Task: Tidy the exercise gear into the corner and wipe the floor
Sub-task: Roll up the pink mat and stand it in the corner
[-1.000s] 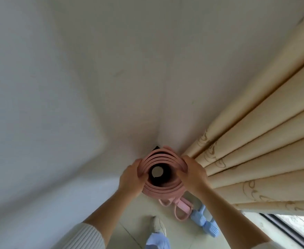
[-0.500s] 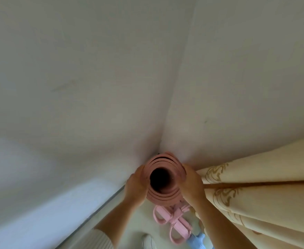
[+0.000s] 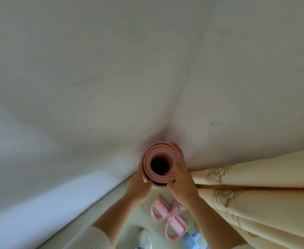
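A rolled pink exercise mat (image 3: 148, 159) stands on end in the corner where two white walls meet, and I look straight down its dark hollow core. My left hand (image 3: 138, 184) grips the roll's left side with the thumb across its rim. On the other side my right hand (image 3: 181, 180) wraps the roll, fingers reaching round its far edge. A pink pedal resistance puller (image 3: 169, 215) lies on the pale floor below the mat. Light-blue dumbbells (image 3: 192, 239) lie just behind it, partly hidden by my right forearm.
Cream curtains (image 3: 255, 191) with gold embroidery hang close on the right, touching my right arm. A white wall (image 3: 75, 105) and its skirting run along the left. My white shoe (image 3: 144, 237) stands on the floor (image 3: 122, 211) at the bottom.
The view has swung left and down, so the curtains have slid to the lower right and more floor shows. Both hands keep their hold on the mat, which sits tighter in the corner.
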